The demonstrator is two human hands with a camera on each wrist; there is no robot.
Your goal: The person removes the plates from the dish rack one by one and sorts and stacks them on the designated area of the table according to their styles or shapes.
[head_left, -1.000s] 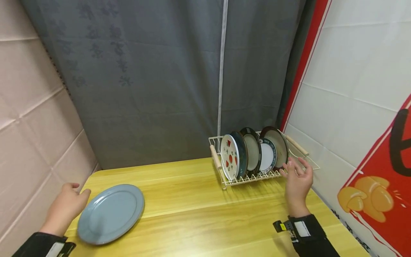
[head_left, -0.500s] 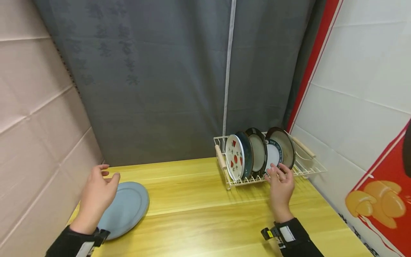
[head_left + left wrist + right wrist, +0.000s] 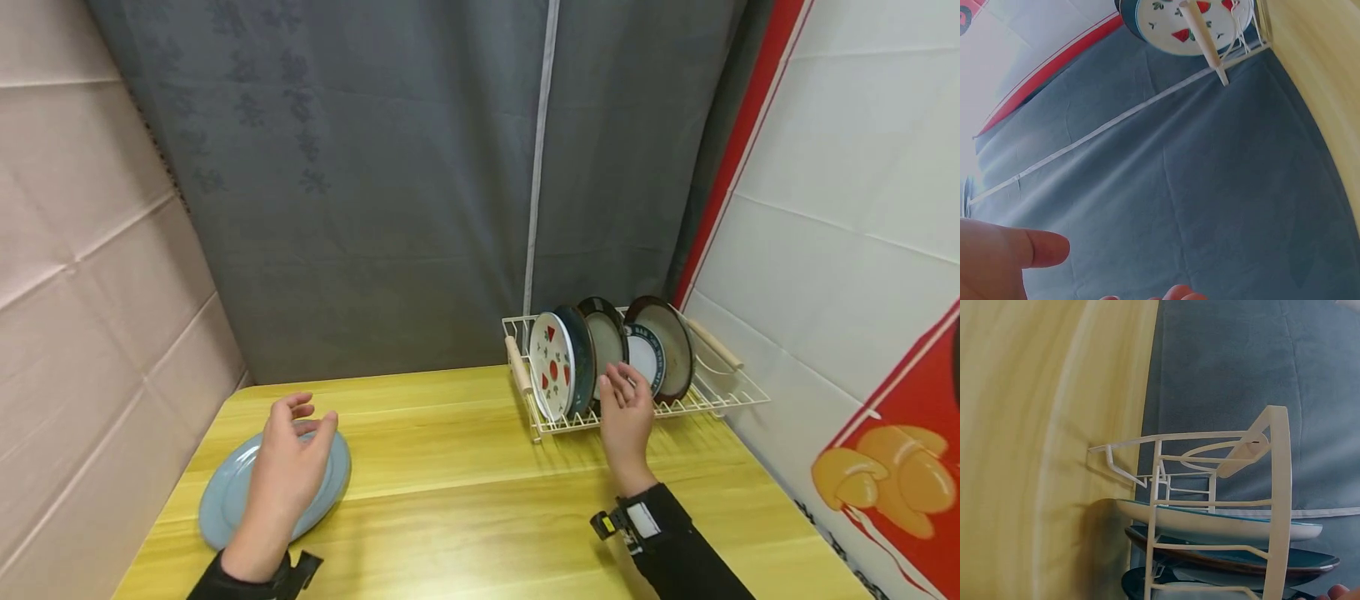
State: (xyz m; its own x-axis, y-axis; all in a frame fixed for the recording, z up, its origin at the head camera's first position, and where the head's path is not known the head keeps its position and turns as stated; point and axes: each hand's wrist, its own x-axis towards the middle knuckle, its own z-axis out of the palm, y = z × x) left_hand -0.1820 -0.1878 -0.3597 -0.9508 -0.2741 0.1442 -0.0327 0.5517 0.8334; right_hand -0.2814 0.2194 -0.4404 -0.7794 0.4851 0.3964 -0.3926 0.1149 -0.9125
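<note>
My left hand (image 3: 288,467) hovers above an oval blue-grey plate (image 3: 221,496) lying on the table, covering part of it in the head view. Its fingers are loosely bent, thumb apart, and hold nothing. On the right, my right hand (image 3: 627,421) is raised at the front of a cream wire dish rack (image 3: 558,427), also holding nothing. Its fingertips overlap a black-rimmed plate (image 3: 603,329). Left of that plate stand a dark teal plate (image 3: 583,367) and a white plate with red fruit prints (image 3: 551,367). Beyond are a small blue-rimmed white plate (image 3: 645,354) and a brown-rimmed plate (image 3: 671,342).
Wooden handles (image 3: 517,365) sit at both ends of the rack. A grey curtain (image 3: 375,208) hangs behind the yellow wood table (image 3: 435,500). Pale cloth (image 3: 90,292) lines the left side, and a white and red printed sheet (image 3: 840,250) the right.
My left hand has moved right, from the plate's left side to over it. My right hand has shifted left along the rack's front. The head view has turned slightly left.
</note>
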